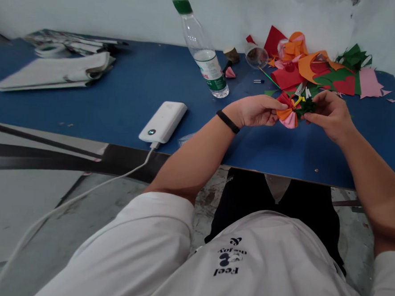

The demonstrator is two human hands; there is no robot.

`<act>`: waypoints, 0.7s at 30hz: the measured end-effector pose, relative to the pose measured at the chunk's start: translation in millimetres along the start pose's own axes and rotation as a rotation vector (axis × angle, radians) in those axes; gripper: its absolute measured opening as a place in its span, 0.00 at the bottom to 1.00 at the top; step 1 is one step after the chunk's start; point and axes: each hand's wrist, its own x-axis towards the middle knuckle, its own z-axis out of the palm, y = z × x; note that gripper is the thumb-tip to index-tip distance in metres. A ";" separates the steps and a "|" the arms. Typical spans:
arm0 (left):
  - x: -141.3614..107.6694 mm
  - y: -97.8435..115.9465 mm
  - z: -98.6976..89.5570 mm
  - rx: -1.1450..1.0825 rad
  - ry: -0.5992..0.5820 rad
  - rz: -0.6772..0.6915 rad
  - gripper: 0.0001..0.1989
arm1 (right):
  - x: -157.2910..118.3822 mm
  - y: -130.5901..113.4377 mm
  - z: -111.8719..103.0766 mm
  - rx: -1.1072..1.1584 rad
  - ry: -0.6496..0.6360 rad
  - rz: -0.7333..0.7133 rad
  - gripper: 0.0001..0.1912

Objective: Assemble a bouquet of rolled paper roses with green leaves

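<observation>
- Pinching between thumb and fingers, the left hand (260, 111) grips a pleated piece (288, 117) in red, orange and pink, its folds fanned out.
- The right hand (331, 114), also closed in a pinch, has its fingertips on a dark green ruffle (306, 108), which touches the right side of the pleated piece.
- The two hands are near each other, with both pieces between them, above the right part of the blue table (124, 90).
- A black wristband (228, 121) circles the left wrist.
- Just beyond the hands spreads a heap of cut scraps: red sheets (288, 79), orange pieces (308, 67), green pieces (335, 80) and a pink sheet (371, 82) at its right end.
- Left of the heap, a clear cup (257, 57) stands near a short wooden block (232, 55).
- Further left is a clear bottle (207, 63) with a green cap and a green-and-white label.
- Nearer the front edge lies a white power bank (164, 121), a white cable (81, 196) plugged into its near end.
- At the far left, folded newspaper (55, 73) lies beside a pale roll (51, 50).
</observation>
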 end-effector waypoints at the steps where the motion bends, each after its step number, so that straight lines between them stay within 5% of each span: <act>1: -0.9 -0.3 0.3 -0.016 -0.026 -0.006 0.10 | 0.0 0.1 1.6 0.009 0.003 -0.006 0.31; 12: -7.2 -3.9 6.7 -0.046 -0.084 0.097 0.08 | -9.6 -3.4 5.9 0.121 0.045 0.026 0.27; 17: -4.5 -12.7 4.6 -0.027 -0.132 0.199 0.36 | -1.1 16.3 3.9 0.100 0.021 -0.108 0.35; 21: -2.3 -13.9 3.8 -0.067 -0.145 0.276 0.45 | 4.0 24.7 -0.5 0.016 0.040 -0.222 0.33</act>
